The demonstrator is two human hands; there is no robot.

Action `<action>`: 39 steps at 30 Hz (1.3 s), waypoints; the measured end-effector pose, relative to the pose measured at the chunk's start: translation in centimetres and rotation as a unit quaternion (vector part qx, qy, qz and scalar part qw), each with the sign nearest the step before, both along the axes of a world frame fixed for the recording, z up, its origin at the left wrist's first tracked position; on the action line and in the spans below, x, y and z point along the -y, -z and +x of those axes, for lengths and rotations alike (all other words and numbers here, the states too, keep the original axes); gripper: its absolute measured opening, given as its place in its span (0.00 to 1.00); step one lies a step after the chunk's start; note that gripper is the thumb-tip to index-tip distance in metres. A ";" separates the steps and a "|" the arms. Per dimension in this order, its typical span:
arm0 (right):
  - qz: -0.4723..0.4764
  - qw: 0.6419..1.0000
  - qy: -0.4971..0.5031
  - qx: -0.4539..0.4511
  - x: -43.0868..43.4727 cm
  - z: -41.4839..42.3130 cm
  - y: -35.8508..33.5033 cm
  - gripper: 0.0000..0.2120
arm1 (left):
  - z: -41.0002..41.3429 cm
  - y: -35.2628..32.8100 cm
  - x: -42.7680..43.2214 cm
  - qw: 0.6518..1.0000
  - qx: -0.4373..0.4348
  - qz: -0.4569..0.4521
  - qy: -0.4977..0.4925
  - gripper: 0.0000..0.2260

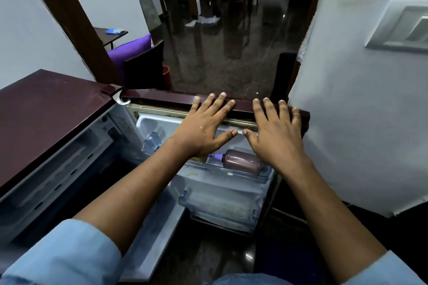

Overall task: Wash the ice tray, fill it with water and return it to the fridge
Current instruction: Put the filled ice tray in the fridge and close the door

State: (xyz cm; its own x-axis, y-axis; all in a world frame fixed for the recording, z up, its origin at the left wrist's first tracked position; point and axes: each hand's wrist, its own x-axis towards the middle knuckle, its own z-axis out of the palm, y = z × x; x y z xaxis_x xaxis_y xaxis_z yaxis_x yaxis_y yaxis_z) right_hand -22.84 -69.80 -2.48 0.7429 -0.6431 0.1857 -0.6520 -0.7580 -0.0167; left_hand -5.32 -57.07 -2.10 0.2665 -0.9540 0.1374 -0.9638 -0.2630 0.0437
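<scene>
Now, left hand (pixel 203 128) and right hand (pixel 275 133) lie on the fridge door (pixel 162 96) top edge.
All fingers (pixel 220 102) spread flat over that edge.

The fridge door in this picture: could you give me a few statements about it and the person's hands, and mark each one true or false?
1. The fridge door stands open. True.
2. The left hand grips an ice tray. False: it holds nothing. Its fingers lie straight over the door's top edge, and no ice tray is in view.
3. The right hand lies flat on the same edge, beside the left hand. True.
4. The brown bottle stands upright in the door shelf. False: it lies on its side.
5. The fridge top is white. False: it is dark maroon.
</scene>
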 end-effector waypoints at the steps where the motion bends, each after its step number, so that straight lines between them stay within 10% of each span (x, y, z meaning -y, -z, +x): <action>1: 0.005 1.000 -0.002 -0.001 -0.4 -0.3 -0.1 0.40 | -0.1 -0.1 -0.3 1.000 -0.006 0.002 0.000 0.38; 18: 0.119 0.955 -0.228 -0.150 -8.3 -6.6 -4.3 0.40 | -3.0 -4.3 -9.9 0.989 -0.106 0.100 -0.030 0.27; 39: 0.135 0.778 -0.568 -0.232 -15.6 -3.3 -4.6 0.55 | -5.3 -5.3 -23.9 0.964 -0.125 0.133 -0.195 0.26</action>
